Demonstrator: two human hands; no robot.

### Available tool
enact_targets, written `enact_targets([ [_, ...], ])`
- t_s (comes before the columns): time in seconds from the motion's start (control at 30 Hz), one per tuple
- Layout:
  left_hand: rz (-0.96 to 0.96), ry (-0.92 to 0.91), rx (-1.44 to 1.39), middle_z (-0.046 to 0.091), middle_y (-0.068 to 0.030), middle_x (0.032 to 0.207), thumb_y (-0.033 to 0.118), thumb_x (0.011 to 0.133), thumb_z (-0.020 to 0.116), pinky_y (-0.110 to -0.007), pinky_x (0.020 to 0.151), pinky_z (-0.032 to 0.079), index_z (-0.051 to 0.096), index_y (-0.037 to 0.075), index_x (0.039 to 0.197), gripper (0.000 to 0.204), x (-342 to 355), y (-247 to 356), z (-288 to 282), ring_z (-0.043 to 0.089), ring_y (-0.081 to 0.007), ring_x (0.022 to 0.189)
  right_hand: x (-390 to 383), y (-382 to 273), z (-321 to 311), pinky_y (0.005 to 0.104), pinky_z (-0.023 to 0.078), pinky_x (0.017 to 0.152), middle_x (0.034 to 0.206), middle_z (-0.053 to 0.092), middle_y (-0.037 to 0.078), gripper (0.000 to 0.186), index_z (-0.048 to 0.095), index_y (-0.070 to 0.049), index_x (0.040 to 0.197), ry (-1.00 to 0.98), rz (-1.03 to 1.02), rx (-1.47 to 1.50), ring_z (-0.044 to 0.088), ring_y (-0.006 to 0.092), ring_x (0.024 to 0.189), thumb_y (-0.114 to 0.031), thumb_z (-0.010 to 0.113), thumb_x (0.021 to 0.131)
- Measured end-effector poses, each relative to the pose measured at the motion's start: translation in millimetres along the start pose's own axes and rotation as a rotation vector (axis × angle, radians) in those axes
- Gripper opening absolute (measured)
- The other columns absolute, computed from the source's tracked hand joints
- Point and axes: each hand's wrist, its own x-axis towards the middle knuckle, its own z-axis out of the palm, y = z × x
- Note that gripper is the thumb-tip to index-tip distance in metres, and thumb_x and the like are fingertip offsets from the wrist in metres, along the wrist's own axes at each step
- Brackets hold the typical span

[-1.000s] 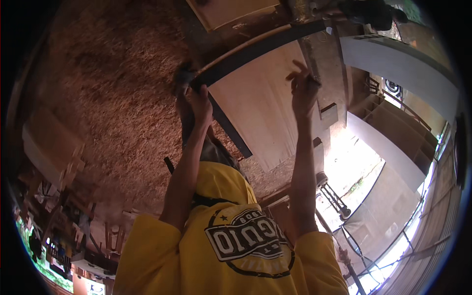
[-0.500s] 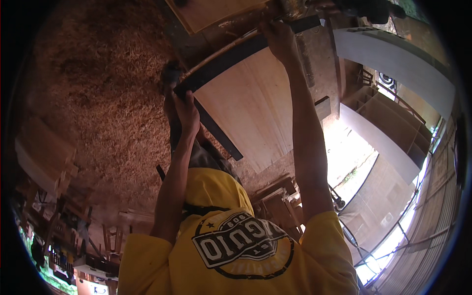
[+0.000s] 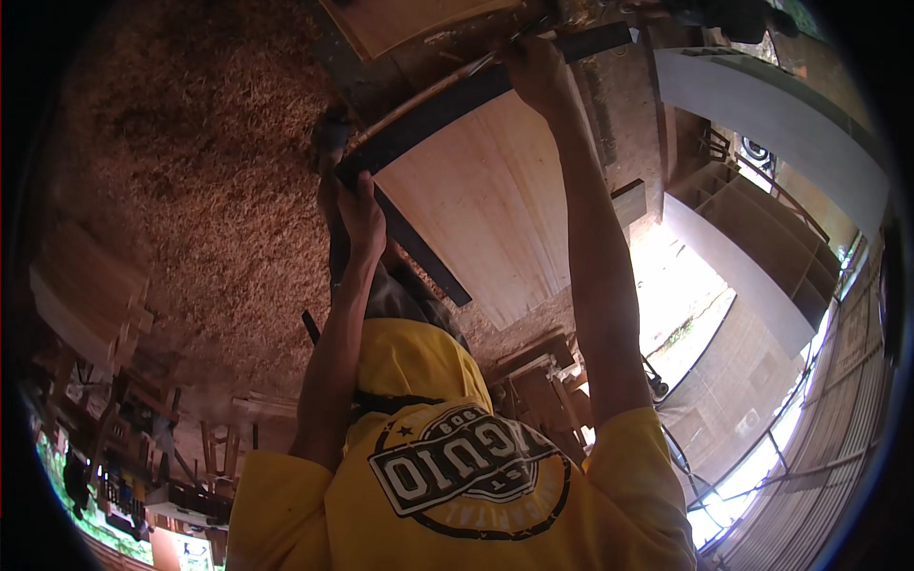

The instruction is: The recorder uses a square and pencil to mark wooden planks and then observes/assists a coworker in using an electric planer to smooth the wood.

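Observation:
A pale wooden panel [image 3: 486, 190] with dark strips along its far and left edges lies in front of me. My left hand [image 3: 363, 217] grips the corner where the dark side strip [image 3: 419, 246] meets the long dark far strip [image 3: 428, 122], its thumb on top. Farther off and to the right, my right hand [image 3: 539, 74] is closed at the far strip, over its upper edge. A thin object shows beside those fingers, too small and dim to name; the fingertips are partly hidden.
Wood shavings [image 3: 200, 181] cover the ground at left. Another wooden panel [image 3: 409, 24] lies beyond the far strip. Stacked boards [image 3: 86, 295] stand at far left. At right are a long pale board [image 3: 762, 100] and a shelved wooden cabinet [image 3: 762, 228].
My right hand has shifted slightly left and nearer along the far strip. My left hand keeps its hold on the corner.

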Motion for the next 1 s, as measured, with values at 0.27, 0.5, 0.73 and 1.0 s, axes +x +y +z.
enact_targets([
  [0.27,-0.049,-0.025,0.003,0.055,-0.0213,0.131,0.032,0.102,0.055,-0.039,0.098,0.047,0.041,-0.008,0.138,0.056,0.8,0.6,0.3,0.057,-0.0285,0.117,6.2,11.3,-6.0,0.0427,0.053,0.072,0.082,0.069,0.018,0.029,0.073,-0.006,0.093,-0.049,-0.095,-0.168,0.068,0.038,0.082,-0.032,0.061,0.095],
  [0.5,-0.03,0.008,-0.024,0.059,-0.0187,0.126,0.038,0.101,0.056,-0.039,0.096,0.048,0.045,-0.007,0.136,0.058,0.4,-12.2,-1.8,0.058,-0.0267,0.113,-6.5,17.3,-2.7,0.0428,0.053,0.068,0.075,0.068,0.017,0.03,0.073,-0.007,0.089,-0.075,0.03,-0.068,0.068,0.0359,0.076,-0.034,0.063,0.093],
  [0.73,-0.075,-0.075,-0.002,0.051,-0.0262,0.136,0.032,0.105,0.047,-0.039,0.106,0.04,0.033,-0.01,0.143,0.059,1.1,-4.6,-2.8,0.051,-0.0332,0.127,-7.7,14.4,3.2,0.04,0.052,0.066,0.074,0.068,0.016,0.029,0.074,-0.008,0.095,-0.038,-0.04,-0.037,0.068,0.0282,0.07,-0.035,0.062,0.095],
  [1.0,0.007,-0.019,0.026,0.054,-0.021,0.133,0.03,0.104,0.049,-0.038,0.101,0.044,0.037,-0.007,0.141,0.054,6.6,-16.3,-5.7,0.055,-0.0291,0.121,13.0,11.1,-12.3,0.0395,0.053,0.07,0.081,0.07,0.017,0.022,0.076,-0.009,0.096,-0.186,-0.022,-0.205,0.07,0.0299,0.078,-0.03,0.068,0.091],
])
